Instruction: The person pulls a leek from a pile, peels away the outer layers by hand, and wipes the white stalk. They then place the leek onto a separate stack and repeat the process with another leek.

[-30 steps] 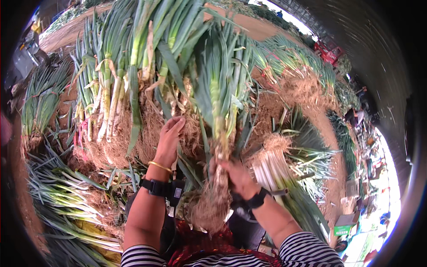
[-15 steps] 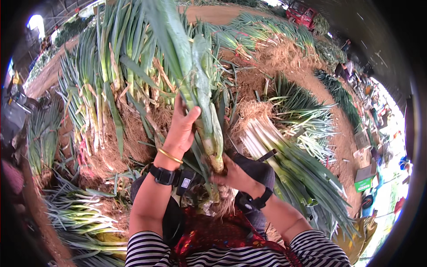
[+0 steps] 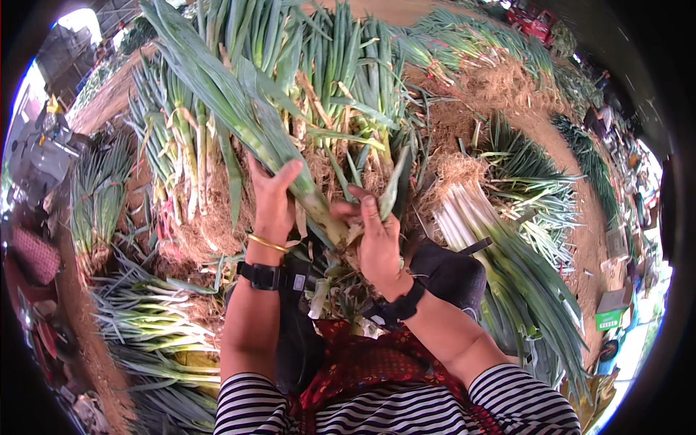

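A thick green onion slants across the middle, its leaves up to the left and its stem base down at centre. My left hand is closed round the lower stalk, thumb up and the other fingers hidden behind it. Beside the base, my right hand grips a loose green leaf that sticks up between thumb and fingers. Some of the right fingers are blurred near the stalk. Peeled scraps lie below, between my knees.
Bundles of green onions with roots stand ahead and to the left. A bunch with white stems lies at my right knee. More green onions lie at left, others farther off. A green box is at far right.
The green onion has tilted over to the left, with my left hand. My right hand has moved up from the root end and now holds a leaf pulled away from the stalk.
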The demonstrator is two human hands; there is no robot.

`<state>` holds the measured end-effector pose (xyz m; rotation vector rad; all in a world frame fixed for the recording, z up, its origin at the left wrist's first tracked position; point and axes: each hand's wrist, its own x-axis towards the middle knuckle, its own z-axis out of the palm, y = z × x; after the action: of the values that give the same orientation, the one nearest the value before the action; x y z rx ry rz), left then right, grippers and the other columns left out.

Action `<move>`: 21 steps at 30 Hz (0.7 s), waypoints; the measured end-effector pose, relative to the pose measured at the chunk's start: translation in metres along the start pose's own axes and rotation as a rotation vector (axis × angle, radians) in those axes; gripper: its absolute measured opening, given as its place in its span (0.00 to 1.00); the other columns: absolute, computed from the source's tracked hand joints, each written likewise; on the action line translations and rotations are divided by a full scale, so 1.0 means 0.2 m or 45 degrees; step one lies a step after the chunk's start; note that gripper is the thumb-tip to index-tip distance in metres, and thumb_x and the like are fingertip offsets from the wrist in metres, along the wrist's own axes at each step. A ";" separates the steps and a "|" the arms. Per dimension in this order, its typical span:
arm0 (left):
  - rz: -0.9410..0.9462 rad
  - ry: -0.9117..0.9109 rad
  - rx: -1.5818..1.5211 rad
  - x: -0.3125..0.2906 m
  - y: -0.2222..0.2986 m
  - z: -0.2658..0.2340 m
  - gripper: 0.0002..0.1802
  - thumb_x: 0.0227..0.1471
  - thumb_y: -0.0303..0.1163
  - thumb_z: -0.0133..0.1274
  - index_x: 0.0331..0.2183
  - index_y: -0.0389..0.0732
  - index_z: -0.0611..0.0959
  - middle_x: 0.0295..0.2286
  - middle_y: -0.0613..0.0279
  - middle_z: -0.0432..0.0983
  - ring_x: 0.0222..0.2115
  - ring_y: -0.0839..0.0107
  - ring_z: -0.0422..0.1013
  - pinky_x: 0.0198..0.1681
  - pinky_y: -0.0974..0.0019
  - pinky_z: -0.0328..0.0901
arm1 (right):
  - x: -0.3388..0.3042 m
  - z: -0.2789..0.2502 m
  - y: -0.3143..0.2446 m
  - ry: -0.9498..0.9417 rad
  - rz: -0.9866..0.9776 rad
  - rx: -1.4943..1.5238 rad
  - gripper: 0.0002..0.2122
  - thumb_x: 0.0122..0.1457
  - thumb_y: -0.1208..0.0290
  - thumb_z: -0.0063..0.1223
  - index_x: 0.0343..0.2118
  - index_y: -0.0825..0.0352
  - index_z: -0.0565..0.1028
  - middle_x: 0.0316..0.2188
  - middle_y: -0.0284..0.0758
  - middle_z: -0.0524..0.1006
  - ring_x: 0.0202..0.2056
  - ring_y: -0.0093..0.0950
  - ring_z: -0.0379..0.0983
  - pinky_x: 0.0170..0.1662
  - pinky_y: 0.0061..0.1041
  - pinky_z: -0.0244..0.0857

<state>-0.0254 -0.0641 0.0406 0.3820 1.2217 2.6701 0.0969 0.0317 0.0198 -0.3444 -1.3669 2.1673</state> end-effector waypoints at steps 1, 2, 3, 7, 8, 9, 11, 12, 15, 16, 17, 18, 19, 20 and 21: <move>-0.003 0.060 0.025 0.03 0.03 -0.03 0.49 0.32 0.22 0.60 0.55 0.42 0.52 0.42 0.56 0.63 0.40 0.64 0.64 0.41 0.64 0.64 | -0.03 0.03 -0.06 0.020 0.182 0.121 0.17 0.63 0.61 0.38 0.41 0.74 0.70 0.18 0.30 0.70 0.18 0.18 0.63 0.27 0.18 0.60; 0.045 0.158 0.021 0.07 0.03 -0.08 0.47 0.34 0.26 0.60 0.55 0.42 0.54 0.40 0.54 0.65 0.37 0.64 0.66 0.38 0.65 0.66 | -0.07 0.01 -0.09 -0.179 -0.004 -0.120 0.18 0.63 0.59 0.36 0.38 0.73 0.70 0.14 0.30 0.67 0.16 0.19 0.61 0.25 0.19 0.59; 0.050 0.089 0.048 0.10 0.08 -0.13 0.44 0.36 0.30 0.60 0.54 0.40 0.57 0.40 0.55 0.65 0.36 0.65 0.67 0.35 0.66 0.67 | -0.08 -0.02 -0.08 -0.292 0.332 0.372 0.19 0.63 0.59 0.33 0.35 0.73 0.71 0.13 0.29 0.66 0.16 0.18 0.61 0.24 0.17 0.58; -0.010 0.246 -0.055 0.19 0.11 -0.46 0.44 0.42 0.67 0.45 0.44 0.34 0.69 0.27 0.59 0.68 0.25 0.69 0.66 0.29 0.69 0.66 | -0.28 -0.12 -0.08 -0.790 0.380 -0.281 0.16 0.61 0.60 0.40 0.30 0.71 0.71 0.17 0.30 0.68 0.16 0.16 0.60 0.23 0.17 0.57; -0.095 0.161 -0.263 0.19 0.11 -0.45 0.46 0.40 0.70 0.44 0.43 0.34 0.70 0.26 0.60 0.68 0.25 0.70 0.65 0.28 0.69 0.64 | -0.31 -0.15 -0.10 -0.879 0.392 -0.480 0.16 0.61 0.60 0.40 0.29 0.71 0.71 0.19 0.31 0.70 0.19 0.18 0.64 0.25 0.19 0.59; -0.177 0.073 -0.470 0.18 0.12 -0.43 0.49 0.38 0.73 0.42 0.42 0.34 0.71 0.25 0.61 0.67 0.24 0.71 0.64 0.26 0.70 0.63 | -0.31 -0.18 -0.07 -0.883 0.404 -0.484 0.16 0.61 0.60 0.40 0.29 0.71 0.71 0.19 0.31 0.70 0.19 0.18 0.64 0.25 0.19 0.59; -0.213 0.102 -0.481 0.20 0.13 -0.46 0.49 0.37 0.73 0.42 0.41 0.34 0.71 0.26 0.61 0.67 0.24 0.71 0.63 0.26 0.70 0.62 | -0.31 -0.22 -0.01 -0.855 -0.484 -0.592 0.14 0.59 0.61 0.43 0.28 0.69 0.71 0.20 0.33 0.72 0.22 0.22 0.66 0.27 0.23 0.61; -0.247 0.119 -0.487 0.20 0.14 -0.47 0.48 0.37 0.74 0.41 0.40 0.34 0.71 0.26 0.61 0.67 0.23 0.72 0.63 0.25 0.71 0.61 | -0.26 -0.24 -0.07 -1.033 -0.405 -0.737 0.14 0.58 0.60 0.44 0.25 0.67 0.70 0.20 0.34 0.73 0.24 0.28 0.68 0.29 0.25 0.61; 0.013 0.398 -0.290 0.21 0.19 -0.47 0.47 0.36 0.74 0.42 0.36 0.35 0.70 0.26 0.62 0.67 0.23 0.72 0.62 0.25 0.71 0.61 | -0.29 -0.30 -0.13 -1.181 -0.313 -0.780 0.07 0.49 0.65 0.50 0.27 0.62 0.72 0.22 0.32 0.71 0.26 0.35 0.66 0.30 0.31 0.59; -0.032 0.347 -0.324 0.23 0.19 -0.56 0.47 0.34 0.75 0.43 0.34 0.35 0.69 0.26 0.61 0.66 0.23 0.72 0.62 0.25 0.71 0.61 | -0.30 -0.29 -0.18 -1.235 -0.381 -0.781 0.06 0.49 0.63 0.49 0.25 0.60 0.71 0.22 0.30 0.70 0.26 0.32 0.66 0.29 0.29 0.59; -0.040 0.348 -0.325 0.24 0.19 -0.59 0.47 0.34 0.75 0.43 0.34 0.35 0.69 0.26 0.61 0.66 0.23 0.72 0.62 0.25 0.71 0.61 | -0.33 -0.32 -0.21 -1.260 -0.370 -0.796 0.07 0.50 0.63 0.49 0.23 0.60 0.70 0.21 0.28 0.70 0.25 0.31 0.66 0.29 0.28 0.59; 0.000 0.297 -0.390 0.24 0.21 -0.62 0.47 0.34 0.74 0.44 0.34 0.35 0.69 0.26 0.61 0.66 0.23 0.72 0.62 0.25 0.71 0.61 | -0.36 -0.35 -0.23 -1.233 -0.402 -0.768 0.07 0.50 0.64 0.49 0.22 0.60 0.70 0.19 0.28 0.70 0.24 0.31 0.66 0.29 0.27 0.59; 0.039 0.247 -0.455 0.24 0.22 -0.65 0.48 0.33 0.74 0.45 0.34 0.34 0.68 0.26 0.60 0.65 0.23 0.72 0.62 0.25 0.72 0.61 | -0.39 -0.39 -0.25 -1.205 -0.434 -0.739 0.08 0.50 0.64 0.49 0.21 0.61 0.69 0.18 0.28 0.69 0.22 0.31 0.66 0.29 0.26 0.59; 0.022 0.206 -0.482 0.24 0.26 -0.69 0.48 0.33 0.74 0.46 0.34 0.33 0.68 0.26 0.59 0.64 0.23 0.72 0.61 0.25 0.72 0.60 | -0.40 -0.40 -0.28 -1.194 -0.392 -0.653 0.08 0.50 0.65 0.51 0.21 0.62 0.69 0.16 0.28 0.68 0.20 0.31 0.66 0.28 0.26 0.59; 0.021 0.214 -0.477 0.24 0.27 -0.71 0.48 0.33 0.74 0.46 0.34 0.33 0.68 0.26 0.59 0.64 0.23 0.72 0.61 0.25 0.72 0.60 | -0.43 -0.44 -0.29 -1.131 -0.387 -0.665 0.08 0.52 0.65 0.51 0.22 0.63 0.70 0.15 0.29 0.68 0.19 0.31 0.66 0.28 0.27 0.60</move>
<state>-0.1169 -0.1884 -0.0009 0.1126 0.7264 2.9085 0.2278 0.0674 0.0257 0.6963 -2.2745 1.7106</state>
